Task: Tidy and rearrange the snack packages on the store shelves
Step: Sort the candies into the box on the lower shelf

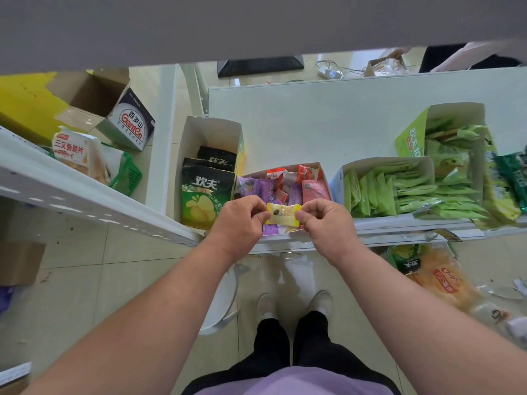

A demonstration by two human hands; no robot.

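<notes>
Pinched at both ends: yellow packet (283, 214), left hand (239, 220) on one crimp, right hand (325, 223) on the other, stretched flat just above the front of the mixed-sweets box (323, 169) on the shelf (285, 121). Best lowered face-up among like wrappers, both hands letting go together, clear of the chip bags (204, 201) alongside.

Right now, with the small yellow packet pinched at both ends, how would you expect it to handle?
The yellow packet looks light: both hands, left and right, hold it by fingertips alone. Its thin, glossy wrapper probably flexes and may slip. It lies flat, so it is unlikely to roll.
</notes>
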